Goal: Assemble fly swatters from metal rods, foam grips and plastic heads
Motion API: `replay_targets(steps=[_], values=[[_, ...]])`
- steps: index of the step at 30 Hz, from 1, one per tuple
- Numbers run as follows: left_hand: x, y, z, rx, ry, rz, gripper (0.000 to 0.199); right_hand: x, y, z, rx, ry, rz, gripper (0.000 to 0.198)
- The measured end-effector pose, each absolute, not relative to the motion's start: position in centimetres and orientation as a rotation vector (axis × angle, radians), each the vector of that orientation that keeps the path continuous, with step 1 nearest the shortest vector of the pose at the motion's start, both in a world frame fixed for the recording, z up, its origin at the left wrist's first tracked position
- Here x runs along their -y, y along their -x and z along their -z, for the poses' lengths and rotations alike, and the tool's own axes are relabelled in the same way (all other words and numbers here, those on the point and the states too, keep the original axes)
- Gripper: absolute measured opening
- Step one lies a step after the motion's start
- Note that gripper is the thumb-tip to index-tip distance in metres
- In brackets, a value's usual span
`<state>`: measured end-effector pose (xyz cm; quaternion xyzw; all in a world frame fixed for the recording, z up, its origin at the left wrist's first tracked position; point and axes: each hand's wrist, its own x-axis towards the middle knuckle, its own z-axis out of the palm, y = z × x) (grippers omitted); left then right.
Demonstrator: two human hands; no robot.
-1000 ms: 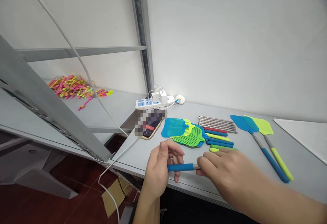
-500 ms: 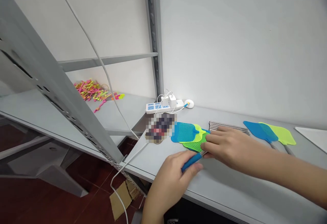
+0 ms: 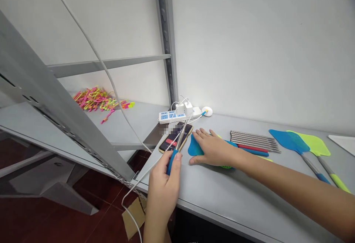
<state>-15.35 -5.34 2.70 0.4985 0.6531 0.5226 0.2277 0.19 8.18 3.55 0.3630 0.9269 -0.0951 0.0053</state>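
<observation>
My left hand is closed around the blue grip of a fly swatter handle, its metal rod tilted up over a phone. My right hand lies flat with fingers spread on a small stack of fly swatter heads, a blue mesh head showing at its left edge. Most of that stack is hidden by the palm. Just right of it lie a red grip and a blue grip, next to a row of metal rods.
Farther right on the shelf rest a blue fly swatter and a yellow-green fly swatter. Behind the phone sits a power strip with chargers. A white cable hangs before the grey post. Colourful small pieces are piled at left.
My left hand has moved left, carrying the blue-gripped handle away from the stack, its rod now pointing up. My right hand has let go of the rod and spread flat over the swatter heads.
</observation>
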Motion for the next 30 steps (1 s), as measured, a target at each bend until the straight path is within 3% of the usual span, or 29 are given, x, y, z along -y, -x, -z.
replay_targets(steps=[2, 7, 12, 17, 25, 28, 30], values=[[5.3, 15.3, -2.5, -1.783, -1.42, -1.381, 0.031, -7.5, 0.0, -3.6, -2.892, -1.102, 0.2, 0.105], [5.1, 15.2, -2.2, -1.717, -1.508, -1.265, 0.031, -4.3, -0.4, -2.4, -2.981, -1.01, -0.299, 0.056], [4.9, 14.8, -1.9, -1.647, -1.559, -1.255, 0.029, -1.3, -2.3, -0.9, -3.148, -0.689, -0.726, 0.045], [5.0, 14.3, -1.9, -1.631, -1.574, -1.396, 0.032, 1.0, -6.4, -2.2, -3.384, -0.533, -0.894, 0.035], [4.7, 12.4, -1.3, -1.519, -1.619, -1.291, 0.035, 1.8, -12.3, -6.1, -3.644, -1.18, -0.735, 0.013], [4.4, 11.8, -0.8, -1.526, -1.62, -1.155, 0.038, 2.0, -14.6, -6.5, -3.663, -1.894, -0.513, 0.008], [4.2, 11.4, -0.7, -1.593, -1.63, -1.084, 0.041, 3.5, -17.3, -4.9, -3.508, -2.709, -0.304, 0.018]])
